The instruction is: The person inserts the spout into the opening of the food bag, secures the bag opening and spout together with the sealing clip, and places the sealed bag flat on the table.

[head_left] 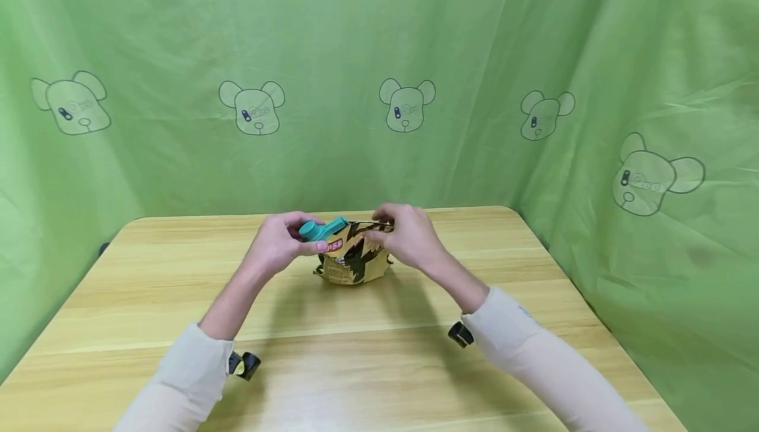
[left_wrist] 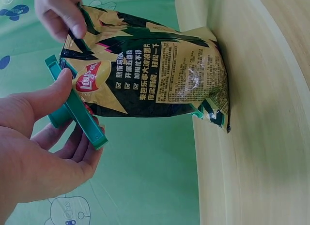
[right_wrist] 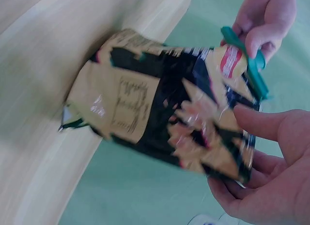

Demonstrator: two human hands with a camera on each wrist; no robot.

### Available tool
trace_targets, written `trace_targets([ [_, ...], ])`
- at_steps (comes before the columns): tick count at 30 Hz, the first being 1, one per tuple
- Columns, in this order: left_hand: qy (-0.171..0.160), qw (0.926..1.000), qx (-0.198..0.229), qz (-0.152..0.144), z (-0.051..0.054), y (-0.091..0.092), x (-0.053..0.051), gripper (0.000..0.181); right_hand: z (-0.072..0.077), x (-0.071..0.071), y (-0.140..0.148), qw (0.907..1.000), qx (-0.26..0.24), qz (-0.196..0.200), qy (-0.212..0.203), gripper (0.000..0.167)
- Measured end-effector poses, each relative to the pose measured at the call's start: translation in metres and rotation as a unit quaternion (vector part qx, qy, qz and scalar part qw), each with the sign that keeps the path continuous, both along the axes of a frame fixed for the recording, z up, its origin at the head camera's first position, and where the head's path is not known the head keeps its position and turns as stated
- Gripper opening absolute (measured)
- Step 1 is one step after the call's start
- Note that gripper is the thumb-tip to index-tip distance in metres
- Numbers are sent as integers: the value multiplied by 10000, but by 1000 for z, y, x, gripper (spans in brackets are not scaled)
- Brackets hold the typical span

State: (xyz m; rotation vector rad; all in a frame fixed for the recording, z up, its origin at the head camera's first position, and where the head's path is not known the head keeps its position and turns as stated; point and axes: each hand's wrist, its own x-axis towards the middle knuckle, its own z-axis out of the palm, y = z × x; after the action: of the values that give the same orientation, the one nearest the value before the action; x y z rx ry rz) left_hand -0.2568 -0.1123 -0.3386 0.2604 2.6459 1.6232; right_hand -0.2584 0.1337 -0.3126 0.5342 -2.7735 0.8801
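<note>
A gold and black Lay's chip bag [head_left: 358,266] stands upright on the table, its printed panel facing the left wrist view. At the bag's top edge, on the left part, sits a teal bag clip [head_left: 332,226] with a round spout-like cap. My left hand [head_left: 279,244] pinches this clip [left_wrist: 86,121] with the thumb on the near side and fingers behind. My right hand [head_left: 412,238] grips the top right corner of the bag [right_wrist: 164,89], thumb in front and fingers behind. Whether the clip is locked cannot be told.
The wooden table [head_left: 356,366] reaches back to a green curtain [head_left: 332,155] printed with bear heads, which also hangs along the sides. Small black devices [head_left: 250,366] are worn at both wrists, below the cuffs.
</note>
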Motion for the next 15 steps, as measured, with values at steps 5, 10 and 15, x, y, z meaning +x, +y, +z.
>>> trace_targets([
  [5, -29, 9999, -98, -24, -3, -1, -1, 41, -7, -4, 21, 9998, -100, -138, -105, 43],
  [10, -128, 9999, -49, -23, -12, -5, -2, 42, -18, -7, 37, 9982, -379, -261, -375, 41],
  [15, -370, 9986, 366, 58, -24, -6, -4, 42, -34, -9, 42, 9946, -785, -272, -617, 35],
])
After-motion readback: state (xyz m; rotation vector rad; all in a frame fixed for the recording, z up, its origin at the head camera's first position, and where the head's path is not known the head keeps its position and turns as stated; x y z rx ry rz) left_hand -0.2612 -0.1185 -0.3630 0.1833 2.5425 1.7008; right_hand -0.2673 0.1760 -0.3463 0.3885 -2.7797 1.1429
